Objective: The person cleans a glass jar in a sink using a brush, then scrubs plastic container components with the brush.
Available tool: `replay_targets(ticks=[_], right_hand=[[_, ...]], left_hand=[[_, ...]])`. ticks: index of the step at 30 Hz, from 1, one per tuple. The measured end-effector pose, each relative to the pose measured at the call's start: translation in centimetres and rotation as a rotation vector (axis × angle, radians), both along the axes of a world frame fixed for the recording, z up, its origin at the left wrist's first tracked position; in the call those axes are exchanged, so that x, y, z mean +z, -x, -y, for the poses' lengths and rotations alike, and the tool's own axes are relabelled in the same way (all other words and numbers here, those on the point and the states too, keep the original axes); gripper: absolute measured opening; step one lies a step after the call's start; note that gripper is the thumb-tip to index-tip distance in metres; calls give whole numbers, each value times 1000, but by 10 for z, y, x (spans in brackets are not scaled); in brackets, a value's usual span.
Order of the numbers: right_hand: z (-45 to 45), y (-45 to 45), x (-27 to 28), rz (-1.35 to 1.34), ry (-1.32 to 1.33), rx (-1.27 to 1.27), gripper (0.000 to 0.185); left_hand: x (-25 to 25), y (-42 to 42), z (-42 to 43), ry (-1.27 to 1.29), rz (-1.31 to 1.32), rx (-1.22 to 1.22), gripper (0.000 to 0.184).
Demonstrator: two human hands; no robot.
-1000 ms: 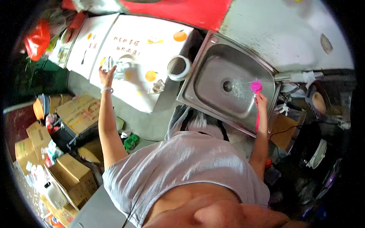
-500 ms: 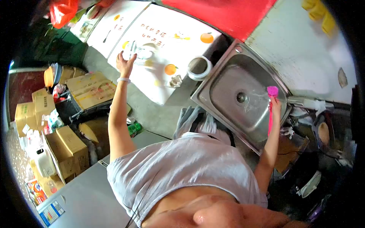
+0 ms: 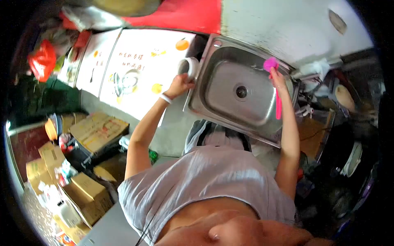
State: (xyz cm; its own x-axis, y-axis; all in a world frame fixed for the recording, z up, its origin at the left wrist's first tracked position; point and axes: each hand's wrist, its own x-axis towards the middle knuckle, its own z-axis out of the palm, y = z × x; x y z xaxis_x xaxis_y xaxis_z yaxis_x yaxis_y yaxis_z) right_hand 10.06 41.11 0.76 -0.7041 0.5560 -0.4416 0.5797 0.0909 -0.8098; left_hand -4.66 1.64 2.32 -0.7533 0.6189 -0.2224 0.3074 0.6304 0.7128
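Note:
My right hand [image 3: 277, 78] is closed around a pink long-handled brush [image 3: 279, 106]. The brush's bushy round head [image 3: 270, 64] points up, and its handle hangs down over the right side of the steel sink [image 3: 213, 119]. At the sink's left edge my left hand [image 3: 179, 85], with a white band at the wrist, has its fingers closed on the near side of a white round container [image 3: 192, 65]. The container's open mouth shows. Clear dishes [image 3: 129, 82] lie on the white printed table cover [image 3: 137, 98], left of that hand.
A wet drain [image 3: 241, 91] is in the basin's middle. Cardboard boxes [image 3: 88, 192] are stacked at lower left. A red plastic bag [image 3: 42, 61] hangs at upper left. Right of the sink are white cloths or bags [image 3: 314, 69] and a brown board [image 3: 314, 133].
My left hand has moved right, from the clear dishes to the white container. The brush stays in my right hand over the sink. The view has shifted and turned.

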Motion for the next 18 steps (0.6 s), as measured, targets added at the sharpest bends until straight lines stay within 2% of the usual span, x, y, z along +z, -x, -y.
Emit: replay_targets(ticks=[1, 2, 3, 5, 6, 8, 9, 10, 12, 13, 16, 17, 18], right_hand=[[-1, -7, -2, 3, -1, -40, 37], [-1, -15, -4, -69, 8, -8, 38], [0, -23, -3, -139, 11, 24, 40], [21, -27, 19, -241, -55, 20, 45], [30, -30, 35, -163, -175, 80, 43], [48, -38, 67, -4, -420, 197, 52], [59, -42, 79, -33, -644, 258, 48], [64, -44, 66, -394, -977, 226, 47], [49, -47, 83, 61, -840, 254, 46], [29, -53, 66, 67, -825, 175, 45], [5, -69, 53, 91, -818, 73, 44], [13, -71, 59, 126, -877, 183, 47], [14, -73, 66, 160, -940, 298, 50]], left_hand=[[10, 0, -18, -272, 224, 58, 24], [45, -4, -40, -331, 375, 64, 19], [61, -5, -63, -321, 399, 9, 18], [56, -9, -105, -338, 494, -79, 18], [57, -14, -129, -351, 517, -135, 19], [38, -25, -170, -391, 599, -228, 20], [33, -32, -190, -332, 554, -296, 22], [34, -39, -209, -323, 565, -333, 22], [40, -54, -240, -403, 469, -437, 20], [31, -53, -251, -272, 388, -528, 20], [17, -65, -286, -299, 468, -560, 16], [-2, -58, -297, -236, 430, -577, 18], [14, -63, -299, -224, 412, -563, 18]])
